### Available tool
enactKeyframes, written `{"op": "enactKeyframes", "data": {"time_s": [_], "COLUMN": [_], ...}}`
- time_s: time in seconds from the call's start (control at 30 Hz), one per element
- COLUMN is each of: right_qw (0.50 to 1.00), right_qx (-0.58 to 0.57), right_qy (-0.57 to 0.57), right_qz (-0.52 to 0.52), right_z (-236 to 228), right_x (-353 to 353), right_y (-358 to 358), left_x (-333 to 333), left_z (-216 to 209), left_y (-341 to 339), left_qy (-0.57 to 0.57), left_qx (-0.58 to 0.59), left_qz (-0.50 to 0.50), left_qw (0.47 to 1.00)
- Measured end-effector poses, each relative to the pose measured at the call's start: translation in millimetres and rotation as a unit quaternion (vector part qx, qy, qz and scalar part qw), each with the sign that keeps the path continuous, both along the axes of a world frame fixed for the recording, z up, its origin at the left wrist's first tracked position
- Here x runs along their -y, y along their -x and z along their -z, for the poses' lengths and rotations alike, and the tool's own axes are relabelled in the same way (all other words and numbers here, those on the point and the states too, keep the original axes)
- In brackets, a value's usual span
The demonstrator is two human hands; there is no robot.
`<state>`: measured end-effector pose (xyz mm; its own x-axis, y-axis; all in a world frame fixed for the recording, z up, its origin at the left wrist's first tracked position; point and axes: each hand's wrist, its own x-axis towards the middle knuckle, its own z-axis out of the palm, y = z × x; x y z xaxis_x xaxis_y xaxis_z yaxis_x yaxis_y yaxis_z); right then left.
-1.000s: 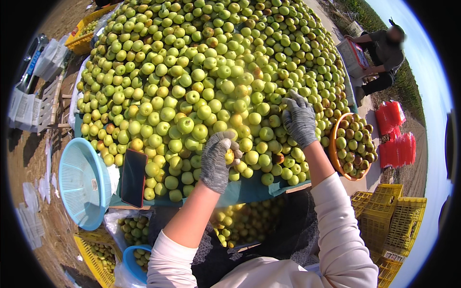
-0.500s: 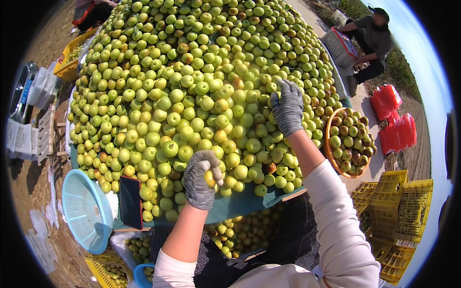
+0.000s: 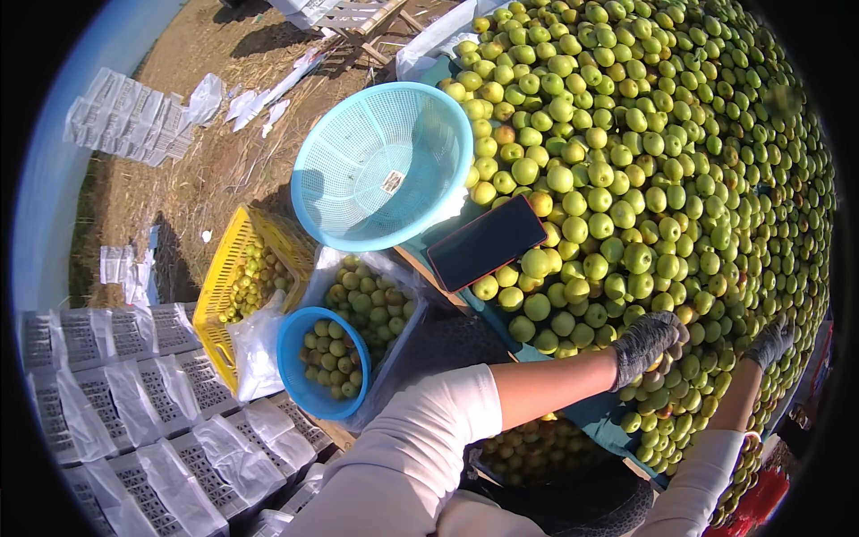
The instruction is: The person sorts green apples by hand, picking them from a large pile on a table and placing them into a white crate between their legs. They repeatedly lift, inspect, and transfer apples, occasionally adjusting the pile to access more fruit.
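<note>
A broad heap of small green, apple-like fruit (image 3: 617,215) covers the table, some of it yellowish or blushed with brown. At the heap's near edge my left hand (image 3: 646,347), in a grey knit glove, curls its fingers round a fruit that is mostly hidden. Farther right, my right hand (image 3: 771,342) in a matching glove rests on the heap with its fingers stretched out; no fruit shows in its grasp. Left of my left hand, a dark-screened phone (image 3: 488,243) with a red edge lies at the table's border.
A light-blue basket (image 3: 313,192) tilts beside the phone. Below it stand a blue bowl (image 3: 284,358) of fruit, a plastic-lined crate (image 3: 413,318) and a yellow crate (image 3: 210,309) with fruit. White crates (image 3: 170,438) with plastic liners fill the lower left. More fruit (image 3: 537,456) lies under the table edge.
My view has swung left, bringing the baskets and white crates in and moving the heap to the right. My left hand stays curled; my right hand remains on the heap.
</note>
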<state>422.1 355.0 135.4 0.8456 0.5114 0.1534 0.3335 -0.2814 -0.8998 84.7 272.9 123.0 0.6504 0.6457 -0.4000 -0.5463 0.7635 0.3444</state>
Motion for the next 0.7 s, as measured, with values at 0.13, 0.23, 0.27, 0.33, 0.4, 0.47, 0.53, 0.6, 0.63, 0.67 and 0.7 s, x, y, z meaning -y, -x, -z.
{"op": "enactKeyframes", "data": {"time_s": [0.13, 0.23, 0.27, 0.33, 0.4, 0.47, 0.53, 0.6, 0.63, 0.67, 0.7], "right_qw": [0.908, 0.784, 0.762, 0.718, 0.803, 0.867, 0.933, 0.970, 0.903, 0.880, 0.874], "right_qx": [-0.210, -0.170, -0.159, -0.126, -0.132, -0.122, -0.028, 0.092, 0.348, 0.399, 0.391], "right_qy": [-0.190, -0.119, -0.101, -0.021, -0.036, -0.035, -0.029, 0.010, 0.192, 0.218, 0.263], "right_qz": [-0.310, -0.585, -0.620, -0.684, -0.580, -0.482, -0.357, -0.227, -0.163, -0.138, -0.116], "right_z": [-57.5, -98.7, -106.5, -108.1, -96.6, -78.4, -52.8, -21.0, -18.1, -8.6, -1.1], "right_x": [23.0, 81.7, 84.9, 85.5, 67.2, 48.8, 43.1, 38.0, 46.2, 51.1, 55.2], "right_y": [155.0, 292.4, 321.6, 351.8, 334.2, 281.8, 216.1, 157.4, 126.6, 108.3, 97.5], "left_x": [7.0, -11.2, -18.8, -35.8, -38.4, -22.6, -8.7, -4.4, -1.2, -0.6, -1.7], "left_z": [28.8, 34.1, 29.0, 12.8, -2.1, -8.2, -18.0, -19.8, -19.2, -20.7, -21.6], "left_y": [-19.4, -28.7, -30.0, -28.6, -16.1, 5.5, 6.8, 6.9, 10.0, 10.4, 11.7], "left_qy": [-0.074, -0.357, -0.226, 0.049, 0.077, -0.372, -0.036, 0.071, 0.078, 0.048, 0.034], "left_qx": [0.041, -0.157, -0.120, -0.040, -0.037, -0.227, -0.045, -0.022, 0.035, 0.018, 0.003], "left_qz": [-0.043, -0.026, -0.020, -0.009, 0.031, 0.130, -0.025, -0.007, -0.004, -0.011, 0.007], "left_qw": [0.996, 0.920, 0.966, 0.998, 0.996, 0.891, 0.998, 0.997, 0.996, 0.999, 0.999]}}
